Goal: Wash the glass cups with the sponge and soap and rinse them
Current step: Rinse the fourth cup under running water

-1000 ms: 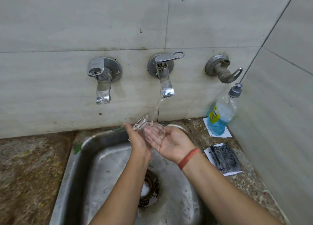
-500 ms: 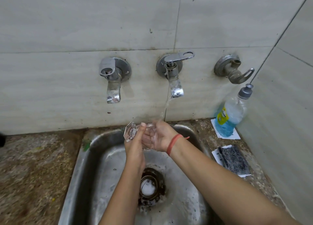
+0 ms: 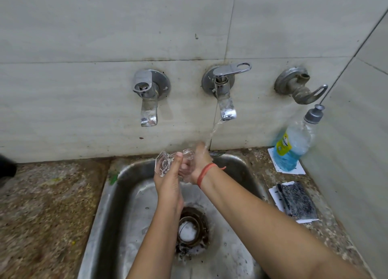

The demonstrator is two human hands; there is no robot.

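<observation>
Clear faceted glass cup (image 3: pixel 165 163), dull steel sink (image 3: pixel 117 194), speckled rough stone counter (image 3: pixel 42 205).

Home kitchen washing corner: steel sink (image 3: pixel 117 186), wall taps (image 3: pixel 225 93) on tiles, stone counter (image 3: pixel 46 205), soap bottle (image 3: pixel 291 146).

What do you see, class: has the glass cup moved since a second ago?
Yes. Against the running tap, the glass cup has shifted left, out from under the stream, which now lands on the right hand.
</observation>
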